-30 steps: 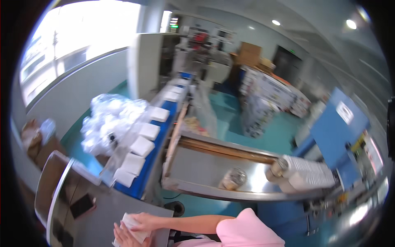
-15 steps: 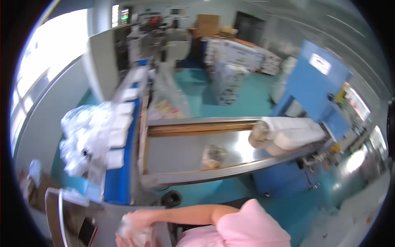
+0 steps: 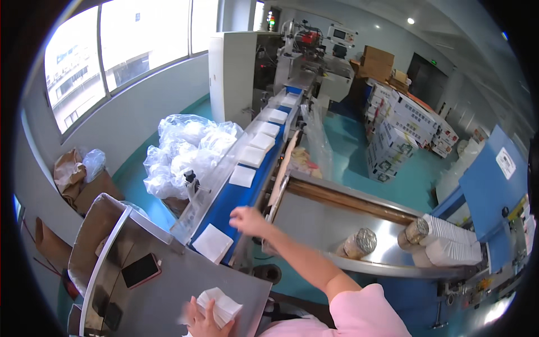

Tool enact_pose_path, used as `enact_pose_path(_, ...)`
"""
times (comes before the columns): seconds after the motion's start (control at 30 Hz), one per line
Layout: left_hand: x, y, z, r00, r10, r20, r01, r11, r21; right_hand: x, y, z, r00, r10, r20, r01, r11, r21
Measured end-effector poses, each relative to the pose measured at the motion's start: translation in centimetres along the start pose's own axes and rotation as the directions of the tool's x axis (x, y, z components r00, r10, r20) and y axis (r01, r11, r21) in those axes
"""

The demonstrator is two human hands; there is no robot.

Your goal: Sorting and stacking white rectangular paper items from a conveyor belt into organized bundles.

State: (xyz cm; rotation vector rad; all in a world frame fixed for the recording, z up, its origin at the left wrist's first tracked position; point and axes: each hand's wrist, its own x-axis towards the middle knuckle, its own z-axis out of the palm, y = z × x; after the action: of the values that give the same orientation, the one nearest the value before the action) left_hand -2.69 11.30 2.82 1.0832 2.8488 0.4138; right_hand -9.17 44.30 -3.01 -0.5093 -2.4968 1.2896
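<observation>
My left hand grips a small stack of white square packets at the near edge of the grey metal table. Over the right edge of the blue conveyor belt is my right hand, with its fingers bent and slightly apart and nothing visible in them. A white square packet lies askew at the belt's near end, below and left of that hand. Farther up the belt, several more packets lie in a line.
A dark phone lies on the table. Clear plastic bags bulge left of the belt. To the right, a metal trough holds round wrapped bundles and rows of white pieces. Printed cartons stand behind, near a blue machine.
The view has swung left. My right hand has left the white stack by my left hand and reached forward to the belt. My left hand stays on the stack.
</observation>
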Motion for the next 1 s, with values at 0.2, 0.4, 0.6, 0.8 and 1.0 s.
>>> enact_pose_path(0.2,1.3,0.8,-0.1,0.998,-0.053,0.034,0.056,0.995,-0.079,13.4,11.4,-4.5,0.986,-0.081,-0.148,-0.017,0.825,-0.565)
enact_pose_path(0.4,2.3,0.0,1.2,0.987,-0.129,0.091,0.133,0.990,-0.038,21.1,17.3,-5.9,0.954,0.132,-0.269,-0.285,0.676,-0.680)
enact_pose_path(0.6,3.4,0.2,3.1,0.991,-0.130,0.021,0.131,0.991,-0.032,24.6,23.3,-9.8,0.896,0.217,-0.387,-0.430,0.642,-0.635)
enact_pose_path(0.8,4.1,0.8,1.3,0.994,-0.108,0.009,0.108,0.994,-0.034,21.0,15.5,-11.3,0.907,-0.139,-0.399,-0.067,0.885,-0.461)
enact_pose_path(1.0,4.4,-1.6,3.4,0.990,-0.099,-0.100,0.092,0.993,-0.075,7.6,-2.9,-6.8,0.669,0.117,0.734,-0.170,0.985,-0.002)
